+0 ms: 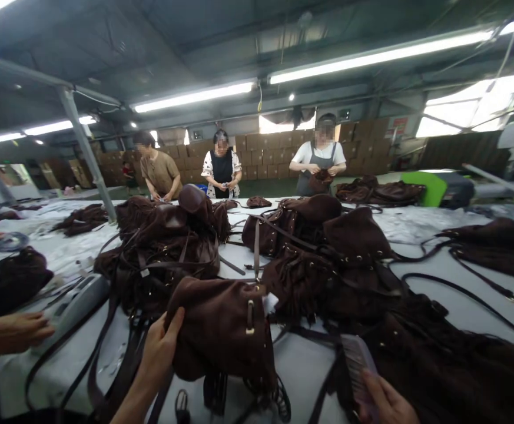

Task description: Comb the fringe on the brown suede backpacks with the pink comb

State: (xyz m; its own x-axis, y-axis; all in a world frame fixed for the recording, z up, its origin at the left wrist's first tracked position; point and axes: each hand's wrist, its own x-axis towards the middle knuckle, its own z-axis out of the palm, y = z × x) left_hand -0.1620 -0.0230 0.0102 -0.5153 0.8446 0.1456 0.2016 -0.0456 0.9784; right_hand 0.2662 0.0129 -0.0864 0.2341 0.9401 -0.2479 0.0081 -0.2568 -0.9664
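Note:
A dark brown drawstring bag (221, 330) is gripped at its left side by my left hand (162, 350), thumb on the near face and the other fingers hidden behind it. The bag has a metal-ended strap loop, and a small white tag (271, 303) shows at its upper right edge. At the lower right, my right hand (387, 397) is closed on a translucent plastic comb (360, 359) with fine lines along it. The comb is apart from the held bag, over dark straps and brown material.
Piles of brown bags lie left (163, 235) and right (354, 265) on the white table (296, 359), with loose straps among them. A co-worker's hand (16, 333) reaches in from the left near a grey object (82, 303). Three people stand across the table before stacked cartons (261, 150).

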